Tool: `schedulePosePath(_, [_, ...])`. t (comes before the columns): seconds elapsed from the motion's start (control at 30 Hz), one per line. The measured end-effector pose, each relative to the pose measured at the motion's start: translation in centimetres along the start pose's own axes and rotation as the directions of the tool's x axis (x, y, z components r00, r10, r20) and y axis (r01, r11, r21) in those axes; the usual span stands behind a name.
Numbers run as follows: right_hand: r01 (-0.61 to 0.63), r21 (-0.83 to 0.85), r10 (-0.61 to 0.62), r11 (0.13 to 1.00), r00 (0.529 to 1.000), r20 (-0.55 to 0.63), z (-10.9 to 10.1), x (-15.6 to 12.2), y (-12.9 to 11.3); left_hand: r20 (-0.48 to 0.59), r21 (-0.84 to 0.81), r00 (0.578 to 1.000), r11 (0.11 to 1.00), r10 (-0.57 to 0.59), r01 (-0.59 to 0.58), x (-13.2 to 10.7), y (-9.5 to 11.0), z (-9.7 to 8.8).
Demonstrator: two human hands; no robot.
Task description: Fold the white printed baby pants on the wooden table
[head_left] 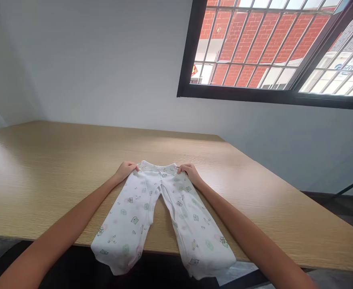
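Observation:
A small pair of white trousers [152,208] with little printed pictures lies flat on the wooden table [58,168], waistband away from me, legs spread and hanging over the near edge. My left hand [125,170] pinches the left corner of the waistband. My right hand [190,171] pinches the right corner of it. Both arms reach forward along the outer sides of the legs.
The table runs wide to the left and right and meets a pale wall behind. A black-framed window [272,92] with bars sits up right, showing a red brick wall outside. Dark floor lies beyond the table's right edge.

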State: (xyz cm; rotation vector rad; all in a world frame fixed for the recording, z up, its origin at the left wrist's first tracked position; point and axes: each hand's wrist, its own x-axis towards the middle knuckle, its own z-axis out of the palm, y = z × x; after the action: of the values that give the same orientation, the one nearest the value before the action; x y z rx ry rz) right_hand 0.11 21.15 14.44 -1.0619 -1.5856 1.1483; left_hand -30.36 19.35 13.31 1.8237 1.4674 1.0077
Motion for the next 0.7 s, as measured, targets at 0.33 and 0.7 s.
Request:
schedulePosePath(0.33, [0.086,-0.167,-0.068,0.982,0.992,0.109,0.3,0.4,-0.3,0.042,0.21,0.993,0.971,0.109,-0.115,0.4,0.8,0.0])
schedulePosePath(0.7, [0.347,-0.85,-0.287,0.396,0.926,0.244,1.5,-0.5,0.3,0.104,0.48,0.934,0.806,0.341,-0.348,-1.0,1.9,1.0])
